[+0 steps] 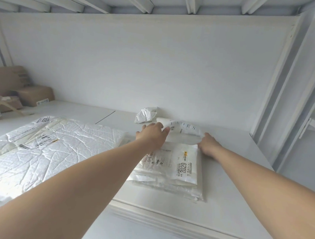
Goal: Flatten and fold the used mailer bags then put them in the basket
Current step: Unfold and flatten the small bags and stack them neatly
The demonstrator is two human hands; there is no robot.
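Note:
A white mailer bag with grey lettering (183,132) lies at the far end of a stack of flattened white mailer bags (170,171) on the white table (231,196). My left hand (151,135) grips the bag's left edge. My right hand (209,145) grips its right edge, and the far part of the bag curls up between them. The top of the stack shows a label reading 2029. A crumpled white bag (146,115) rests by the wall behind. No basket is in view.
A large wrinkled white padded mailer (47,150) covers the table's left side. Brown cardboard boxes (17,92) stand at the far left. White shelf posts (281,107) rise on the right. The table's front edge runs below the stack.

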